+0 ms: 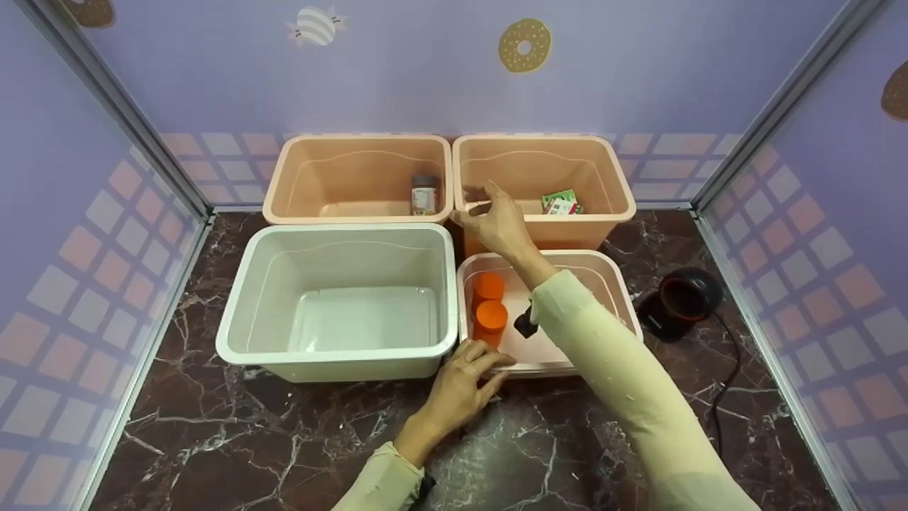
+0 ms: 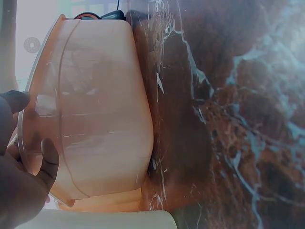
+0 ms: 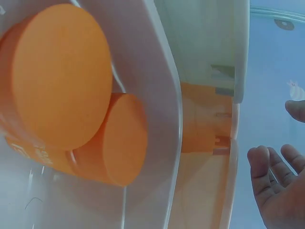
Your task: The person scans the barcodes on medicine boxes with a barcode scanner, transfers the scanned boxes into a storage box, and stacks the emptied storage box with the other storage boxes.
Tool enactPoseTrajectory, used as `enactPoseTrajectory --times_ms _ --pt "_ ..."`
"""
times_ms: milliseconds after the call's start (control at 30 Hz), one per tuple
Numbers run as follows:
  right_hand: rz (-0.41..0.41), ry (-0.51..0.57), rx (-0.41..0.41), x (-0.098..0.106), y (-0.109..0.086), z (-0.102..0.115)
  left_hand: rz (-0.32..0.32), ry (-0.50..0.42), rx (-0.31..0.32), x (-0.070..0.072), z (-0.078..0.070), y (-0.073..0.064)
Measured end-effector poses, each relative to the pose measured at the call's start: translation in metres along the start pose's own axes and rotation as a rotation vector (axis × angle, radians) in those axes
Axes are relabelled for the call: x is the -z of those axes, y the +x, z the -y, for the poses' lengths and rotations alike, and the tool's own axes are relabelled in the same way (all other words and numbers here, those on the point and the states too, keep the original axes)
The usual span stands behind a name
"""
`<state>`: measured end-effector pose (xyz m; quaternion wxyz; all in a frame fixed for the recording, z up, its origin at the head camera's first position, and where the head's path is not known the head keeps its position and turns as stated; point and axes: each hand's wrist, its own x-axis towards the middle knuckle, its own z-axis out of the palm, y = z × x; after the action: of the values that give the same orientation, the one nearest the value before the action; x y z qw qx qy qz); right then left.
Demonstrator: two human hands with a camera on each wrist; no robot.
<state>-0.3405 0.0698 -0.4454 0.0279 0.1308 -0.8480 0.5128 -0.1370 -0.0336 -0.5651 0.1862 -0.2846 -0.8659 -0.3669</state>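
My left hand (image 1: 457, 387) grips the near-left corner rim of a pale pink bin (image 2: 100, 109), its thumb against the outer wall. Two orange-lidded containers (image 1: 489, 319) stand side by side along that bin's left side; their round orange lids (image 3: 62, 76) fill much of the right wrist view. Over the front-left corner of the rear right peach bin (image 1: 574, 227) hovers my right hand (image 1: 496, 221), fingers apart and holding nothing. Inside that bin lie green and white packets (image 1: 562, 203).
The rear left peach bin (image 1: 340, 177) holds a dark-lidded jar (image 1: 424, 195). A white bin (image 1: 337, 358) stands in front of it. On the right sits a black appliance (image 1: 674, 305) with a cable (image 1: 723, 390) trailing over the dark marbled tabletop (image 1: 284, 440).
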Motion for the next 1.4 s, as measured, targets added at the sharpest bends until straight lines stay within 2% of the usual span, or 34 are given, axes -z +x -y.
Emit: enactPoseTrajectory --times_ms 200,500,767,1400 --pt "0.005 0.037 0.0 0.005 -0.006 -0.005 0.003 -0.008 -0.005 0.0 0.001 0.0" --pt "0.012 0.014 0.034 0.019 -0.017 -0.008 -0.021 -0.012 -0.022 -0.001 0.001 0.002" --pt "0.013 0.022 0.044 0.028 -0.029 -0.012 0.005 -0.001 -0.01 0.0 0.001 0.0" --pt "0.045 0.068 0.049 0.036 -0.066 -0.018 -0.001 -0.019 -0.003 -0.001 0.001 -0.001"
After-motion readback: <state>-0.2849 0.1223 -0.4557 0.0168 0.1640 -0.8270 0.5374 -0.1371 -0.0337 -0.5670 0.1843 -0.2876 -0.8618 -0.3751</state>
